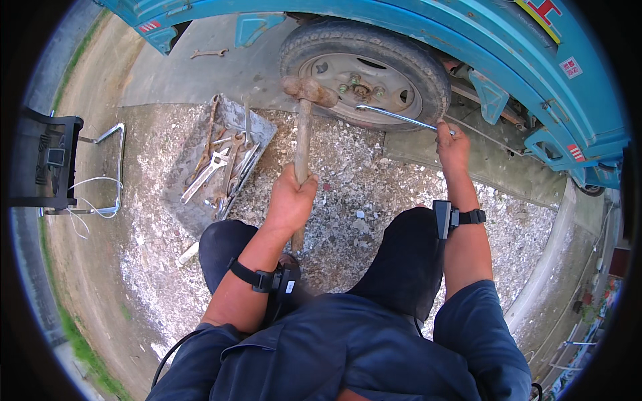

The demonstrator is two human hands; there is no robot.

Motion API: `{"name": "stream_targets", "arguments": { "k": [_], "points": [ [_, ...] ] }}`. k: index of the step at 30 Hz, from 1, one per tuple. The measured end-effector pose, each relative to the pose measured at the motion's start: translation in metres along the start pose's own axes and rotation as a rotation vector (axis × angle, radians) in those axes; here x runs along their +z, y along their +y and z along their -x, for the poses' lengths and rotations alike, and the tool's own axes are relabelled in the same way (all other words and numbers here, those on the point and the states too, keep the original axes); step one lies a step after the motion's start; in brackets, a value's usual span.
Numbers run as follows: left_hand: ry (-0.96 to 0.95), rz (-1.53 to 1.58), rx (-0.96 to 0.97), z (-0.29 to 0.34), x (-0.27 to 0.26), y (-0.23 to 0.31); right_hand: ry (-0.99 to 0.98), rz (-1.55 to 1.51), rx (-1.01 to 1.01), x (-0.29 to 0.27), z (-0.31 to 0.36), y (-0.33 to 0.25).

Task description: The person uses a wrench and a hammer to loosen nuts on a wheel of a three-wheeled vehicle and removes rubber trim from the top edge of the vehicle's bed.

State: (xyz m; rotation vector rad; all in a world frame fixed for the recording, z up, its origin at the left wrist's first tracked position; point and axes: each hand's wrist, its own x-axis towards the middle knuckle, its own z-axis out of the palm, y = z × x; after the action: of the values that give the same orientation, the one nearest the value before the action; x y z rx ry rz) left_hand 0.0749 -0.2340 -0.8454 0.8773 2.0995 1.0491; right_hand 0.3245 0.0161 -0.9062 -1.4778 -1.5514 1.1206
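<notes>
My left hand (292, 199) is closed around the wooden handle of a hammer (303, 138). Its rusty, blocky head is up beside the lower left of the truck wheel (366, 73); whether it touches the tyre I cannot tell. On the right, the fingers of my right hand (453, 144) grip one end of a long chrome wrench (401, 117). The wrench's far end lies over the lower part of the wheel's pale rim, below the hub and its nuts. Both forearms carry strapped-on devices.
A grey metal tray (175, 175) holds an adjustable wrench (206, 175) and several other tools on the gravelly ground to my left. Another wrench (209, 53) lies on the concrete beyond. The blue truck body (428, 23) overhangs the wheel. A black-backed chair (57, 160) stands far left.
</notes>
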Motion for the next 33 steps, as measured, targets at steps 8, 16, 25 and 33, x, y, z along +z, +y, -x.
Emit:
{"name": "stream_targets", "arguments": {
  "k": [8, 16, 25, 33],
  "points": [
    [-0.013, 0.032, 0.024, 0.002, 0.003, -0.006, 0.199, 0.401, -0.12, -0.039, -0.023, 0.012],
    [-0.017, 0.046, 0.01, 0.005, 0.004, -0.005, 0.194, 0.492, -0.146, -0.03, -0.02, -0.022],
    [-0.02, 0.012, 0.035, 0.002, 0.002, -0.002, 0.13, 0.19, -0.132, -0.018, -0.012, -0.004],
    [-0.019, 0.039, 0.011, 0.003, 0.007, -0.007, 0.145, 0.383, -0.109, -0.006, -0.017, 0.035]
  ]
}}
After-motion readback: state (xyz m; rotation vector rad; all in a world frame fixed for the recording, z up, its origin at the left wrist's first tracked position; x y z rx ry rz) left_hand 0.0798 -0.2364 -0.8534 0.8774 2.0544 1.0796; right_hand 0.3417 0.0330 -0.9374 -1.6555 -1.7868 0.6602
